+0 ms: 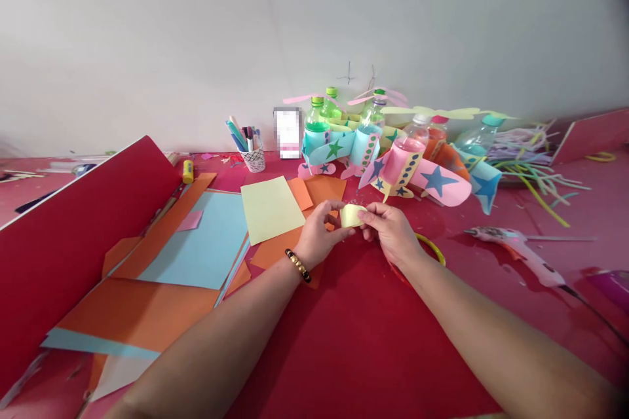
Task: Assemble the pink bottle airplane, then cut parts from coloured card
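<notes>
Between my two hands is a small piece of pale yellow paper (pixel 352 215), held above the red table. My left hand (pixel 322 232), below a beaded bracelet (pixel 297 265), pinches its left side with thumb and fingers. The paper's right edge is gripped by my right hand (pixel 392 229), thumb on top. A larger pale yellow sheet (pixel 272 211) lies left of my hands, partly over orange paper (pixel 328 190). Beneath my right wrist, a yellow ring-like handle (pixel 434 247) shows in part; the rest is hidden.
Bottle airplanes decorated with coloured paper (pixel 410 156) stand at the back. A pink glue gun (pixel 518 252) with a cord lies at right. Blue sheets (pixel 196 242) and a red board (pixel 98 242) are at left. A pen cup (pixel 254 159) stands near the white partition (pixel 171 52).
</notes>
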Available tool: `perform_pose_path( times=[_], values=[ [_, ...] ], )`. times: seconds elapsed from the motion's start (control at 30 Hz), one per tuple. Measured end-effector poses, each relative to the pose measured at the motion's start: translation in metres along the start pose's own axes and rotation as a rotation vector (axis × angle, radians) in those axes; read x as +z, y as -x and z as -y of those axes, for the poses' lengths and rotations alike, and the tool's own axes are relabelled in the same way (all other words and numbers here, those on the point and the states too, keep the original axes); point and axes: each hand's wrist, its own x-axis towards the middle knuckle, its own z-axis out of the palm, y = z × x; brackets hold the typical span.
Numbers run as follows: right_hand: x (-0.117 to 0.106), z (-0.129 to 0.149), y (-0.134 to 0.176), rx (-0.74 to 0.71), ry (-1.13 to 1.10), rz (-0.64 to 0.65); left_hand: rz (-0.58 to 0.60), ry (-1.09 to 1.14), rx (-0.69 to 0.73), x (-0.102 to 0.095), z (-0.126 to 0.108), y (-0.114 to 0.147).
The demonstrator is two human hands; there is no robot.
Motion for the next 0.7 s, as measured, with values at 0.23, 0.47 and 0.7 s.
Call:
perform_pose_path(
  times=[0.23, 0.47, 0.7],
  values=[
    [-0.0001, 0.0013, -0.0008, 0.003, -0.057, 0.011, 0.067, 0.485, -0.149, -0.0035, -0.0023, -0.0003],
    [-0.0006, 0.0036, -0.0003, 0.016, -0.061, 0.001, -0.008, 0.690, -0.210, -0.0053, -0.0041, -0.0001],
    [-0.0006, 0.0006, -0.0004, -0.024, -0.032, -0.004, -0.084, 0.686, -0.259, -0.0041, -0.0008, -0.0020]
  ],
)
